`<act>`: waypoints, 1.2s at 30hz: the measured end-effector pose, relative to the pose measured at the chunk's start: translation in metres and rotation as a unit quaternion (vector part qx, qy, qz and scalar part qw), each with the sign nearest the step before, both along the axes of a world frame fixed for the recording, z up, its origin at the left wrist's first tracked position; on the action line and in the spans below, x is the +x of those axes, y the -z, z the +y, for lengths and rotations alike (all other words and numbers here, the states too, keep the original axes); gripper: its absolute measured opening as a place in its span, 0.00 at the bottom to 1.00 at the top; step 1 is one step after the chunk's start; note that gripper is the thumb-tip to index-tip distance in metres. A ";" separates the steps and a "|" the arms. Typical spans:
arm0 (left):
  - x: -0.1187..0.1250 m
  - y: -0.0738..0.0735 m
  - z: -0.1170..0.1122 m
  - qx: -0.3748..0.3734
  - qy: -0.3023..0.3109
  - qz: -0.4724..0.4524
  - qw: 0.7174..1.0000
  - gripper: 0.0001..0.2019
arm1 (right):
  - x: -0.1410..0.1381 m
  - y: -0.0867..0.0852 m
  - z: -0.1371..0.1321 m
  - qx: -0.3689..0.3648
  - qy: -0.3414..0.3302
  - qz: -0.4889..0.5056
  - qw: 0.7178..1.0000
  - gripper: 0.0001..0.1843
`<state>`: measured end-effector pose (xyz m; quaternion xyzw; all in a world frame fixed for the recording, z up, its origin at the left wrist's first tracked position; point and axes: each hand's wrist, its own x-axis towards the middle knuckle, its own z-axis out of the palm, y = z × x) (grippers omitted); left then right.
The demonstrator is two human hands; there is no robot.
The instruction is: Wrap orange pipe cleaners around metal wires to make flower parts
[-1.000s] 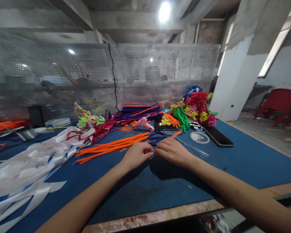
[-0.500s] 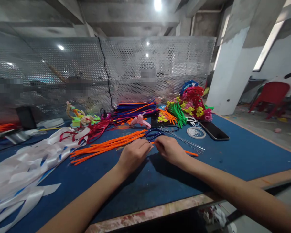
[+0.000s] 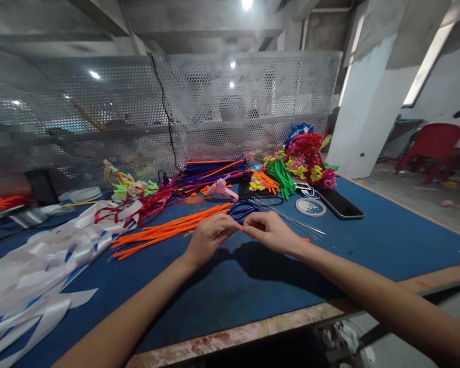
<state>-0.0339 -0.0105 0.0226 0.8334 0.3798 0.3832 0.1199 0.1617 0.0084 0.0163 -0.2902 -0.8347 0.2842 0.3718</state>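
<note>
My left hand (image 3: 210, 236) and my right hand (image 3: 270, 231) meet above the blue table, fingertips pinched together. Between them shows a short bit of orange pipe cleaner (image 3: 242, 228), most of it covered by my fingers. Left of my left hand lies a loose bundle of orange pipe cleaners (image 3: 164, 228). Just behind my fingers are dark blue loops (image 3: 245, 208). Thin clear or metallic rods (image 3: 301, 225) lie beyond my right hand, and a small orange tip (image 3: 305, 239) peeks out by that wrist.
A pink glue gun (image 3: 223, 190) rests behind the orange bundle. To the right are a dish of white beads (image 3: 310, 207) and a phone (image 3: 341, 204). White ribbons (image 3: 34, 260) spread over the left side. Pipe-cleaner flowers (image 3: 306, 153) pile up at the back, before a perforated metal screen (image 3: 203, 102).
Both hands have turned slightly and risen a little, with the pinched fingertips still together. Less of the orange tip beside my right wrist shows now.
</note>
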 end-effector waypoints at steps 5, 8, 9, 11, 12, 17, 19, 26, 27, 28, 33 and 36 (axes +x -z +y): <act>-0.014 -0.006 -0.004 0.185 0.072 0.246 0.949 0.10 | 0.008 -0.004 0.007 0.010 -0.131 -0.068 0.989 0.08; -0.011 -0.007 -0.002 0.219 0.014 0.210 0.953 0.07 | 0.009 -0.004 0.009 0.120 -0.093 -0.095 0.984 0.07; -0.010 -0.008 -0.001 0.210 -0.015 0.185 0.960 0.07 | 0.009 -0.003 0.009 0.157 -0.079 -0.100 0.979 0.07; -0.008 -0.011 0.001 0.152 -0.059 0.135 0.977 0.10 | 0.008 0.000 0.011 0.223 -0.056 -0.111 0.967 0.07; -0.008 -0.013 0.001 0.097 -0.069 0.110 0.987 0.13 | 0.008 0.001 0.012 0.252 -0.043 -0.119 0.959 0.07; -0.006 -0.009 0.004 -0.289 -0.025 0.011 0.957 0.20 | 0.011 0.006 0.016 0.382 -0.003 -0.164 0.910 0.11; -0.003 -0.003 0.006 -0.356 0.003 -0.017 0.934 0.17 | 0.012 0.006 0.015 0.416 -0.006 -0.186 0.890 0.11; 0.001 0.001 0.001 -0.271 -0.011 -0.022 0.962 0.12 | 0.007 0.013 0.015 0.370 0.001 -0.186 0.910 0.09; 0.001 0.000 -0.001 -0.203 -0.003 0.017 0.979 0.12 | 0.006 0.015 0.016 0.351 0.003 -0.176 0.920 0.08; 0.001 -0.001 -0.004 -0.129 0.011 0.058 0.990 0.11 | 0.005 0.017 0.017 0.334 0.005 -0.166 0.928 0.07; 0.002 -0.002 -0.005 -0.084 0.015 0.070 0.994 0.13 | 0.004 0.020 0.019 0.299 0.038 -0.144 0.943 0.07; 0.002 0.001 0.001 -0.227 -0.020 -0.008 0.974 0.18 | 0.004 0.018 0.017 0.331 0.058 -0.168 0.927 0.07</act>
